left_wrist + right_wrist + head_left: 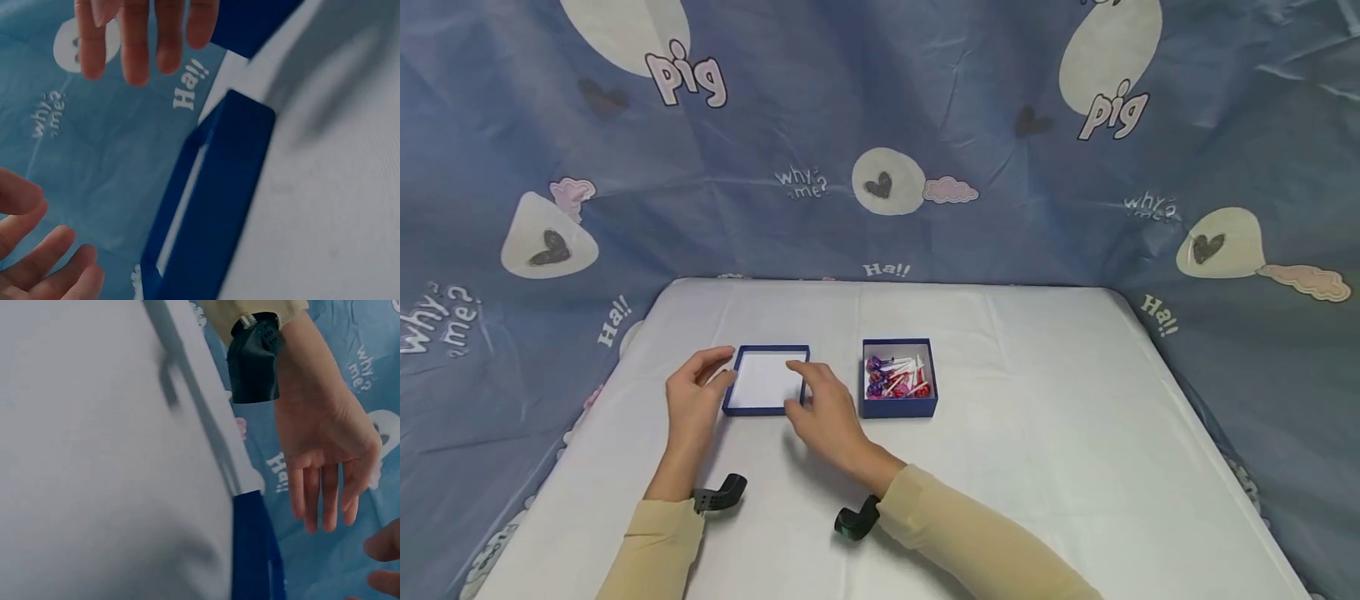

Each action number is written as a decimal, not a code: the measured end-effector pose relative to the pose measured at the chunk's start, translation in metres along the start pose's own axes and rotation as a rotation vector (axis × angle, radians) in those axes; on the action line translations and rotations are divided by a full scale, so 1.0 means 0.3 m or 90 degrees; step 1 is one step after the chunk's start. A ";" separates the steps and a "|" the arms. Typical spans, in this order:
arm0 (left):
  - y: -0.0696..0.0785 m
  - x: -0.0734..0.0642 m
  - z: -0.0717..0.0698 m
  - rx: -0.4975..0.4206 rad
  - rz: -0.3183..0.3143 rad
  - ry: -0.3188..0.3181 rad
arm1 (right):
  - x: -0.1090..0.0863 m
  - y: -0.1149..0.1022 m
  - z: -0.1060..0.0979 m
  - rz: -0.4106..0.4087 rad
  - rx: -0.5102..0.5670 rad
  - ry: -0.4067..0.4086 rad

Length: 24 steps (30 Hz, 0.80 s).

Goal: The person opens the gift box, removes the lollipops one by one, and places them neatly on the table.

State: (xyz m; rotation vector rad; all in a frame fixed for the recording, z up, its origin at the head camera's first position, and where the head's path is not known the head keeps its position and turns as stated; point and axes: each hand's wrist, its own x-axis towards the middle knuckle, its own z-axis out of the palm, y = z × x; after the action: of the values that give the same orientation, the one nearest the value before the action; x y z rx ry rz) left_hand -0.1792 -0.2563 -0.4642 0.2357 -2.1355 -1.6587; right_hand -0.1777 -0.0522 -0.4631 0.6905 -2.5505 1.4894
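A shallow square blue box lid [760,412], white inside, lies on the table with its hollow side up. My left hand [692,404] is at its left edge, fingers loosely bent and thumb apart from them. Above the lid's right side hovers my right hand [829,417], fingers spread and holding nothing. In the left wrist view both hands appear apart from the lid [219,200]. To the right stands a deeper blue box [898,408] holding several lollipops [897,377] in purple and red wrappers with white sticks.
A white cloth covers the table [1037,467]. Behind and around it hangs a blue printed curtain [1000,233]. Each wrist wears a black camera band [721,493].
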 end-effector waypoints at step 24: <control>0.130 -0.125 0.248 -0.147 0.096 -0.147 | 0.031 0.066 -0.292 -0.030 -0.134 0.044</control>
State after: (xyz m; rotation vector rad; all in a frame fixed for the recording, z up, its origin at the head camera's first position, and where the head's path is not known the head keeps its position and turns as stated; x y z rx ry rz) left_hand -0.1726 -0.1655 -0.4501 -0.1912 -2.0362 -1.8975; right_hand -0.2061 0.0273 -0.4310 0.6528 -2.5705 1.1858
